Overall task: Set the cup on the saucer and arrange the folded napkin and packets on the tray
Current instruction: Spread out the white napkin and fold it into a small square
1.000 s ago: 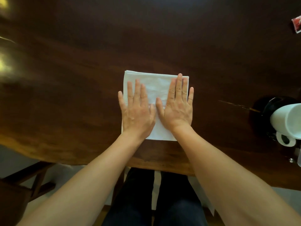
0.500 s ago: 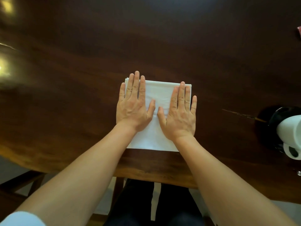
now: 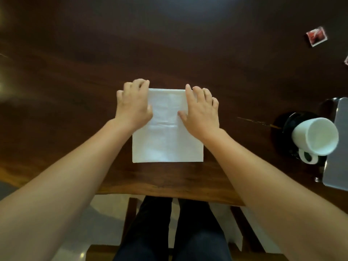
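A white folded napkin [image 3: 167, 140] lies flat on the dark wooden table [image 3: 75, 91] in front of me. My left hand [image 3: 132, 104] curls its fingers over the napkin's far left corner. My right hand [image 3: 201, 110] curls its fingers over the far right corner, with the thumb resting on the paper. At the right a white cup [image 3: 314, 136] sits on a black saucer [image 3: 288, 121], next to a grey tray [image 3: 339, 147]. A red packet [image 3: 316, 36] lies at the far right of the table, and a second packet [image 3: 346, 61] shows at the frame's edge.
The table's near edge runs just below the napkin, with my legs [image 3: 169, 232] and a wooden chair under it. A scratch mark [image 3: 258, 122] crosses the wood between the napkin and the saucer.
Both hands slid from lying flat on the napkin up to its far edge, and their fingers curled over the far corners. The napkin stayed in place.
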The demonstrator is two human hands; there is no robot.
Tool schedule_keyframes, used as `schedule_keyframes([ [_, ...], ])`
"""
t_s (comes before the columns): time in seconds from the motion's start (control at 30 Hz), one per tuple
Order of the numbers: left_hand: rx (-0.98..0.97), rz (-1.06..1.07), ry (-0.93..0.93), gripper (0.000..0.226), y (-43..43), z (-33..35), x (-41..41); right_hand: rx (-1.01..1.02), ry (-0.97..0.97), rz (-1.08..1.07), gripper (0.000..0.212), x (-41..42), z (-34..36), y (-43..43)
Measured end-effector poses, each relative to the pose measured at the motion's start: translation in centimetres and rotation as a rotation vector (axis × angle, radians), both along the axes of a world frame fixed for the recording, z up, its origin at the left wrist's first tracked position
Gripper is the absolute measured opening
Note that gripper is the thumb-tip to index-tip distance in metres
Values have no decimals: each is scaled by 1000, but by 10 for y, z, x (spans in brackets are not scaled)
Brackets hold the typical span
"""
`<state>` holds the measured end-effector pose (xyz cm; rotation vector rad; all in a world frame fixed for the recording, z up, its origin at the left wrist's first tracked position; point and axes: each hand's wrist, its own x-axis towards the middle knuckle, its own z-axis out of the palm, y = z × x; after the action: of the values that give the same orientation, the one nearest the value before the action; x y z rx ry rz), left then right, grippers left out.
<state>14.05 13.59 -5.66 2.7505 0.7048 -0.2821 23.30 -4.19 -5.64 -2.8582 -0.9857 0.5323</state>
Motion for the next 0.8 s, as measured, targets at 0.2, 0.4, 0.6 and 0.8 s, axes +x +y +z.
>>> schedule_keyframes([
  [0.2,-62,125,135,49,19,10,25,-104,86,57,55,46,26,26],
  [0.4,-165,189,103,34,20,13,23,-69,151,77,32,48,36,26],
  [0.6,-164,48,44,21,22,32,36,0,82,15,18,48,47,7],
  [0.8,-116,-73,-195,18,19,61,47,149,-52,-35,13,59,79,-16],
])
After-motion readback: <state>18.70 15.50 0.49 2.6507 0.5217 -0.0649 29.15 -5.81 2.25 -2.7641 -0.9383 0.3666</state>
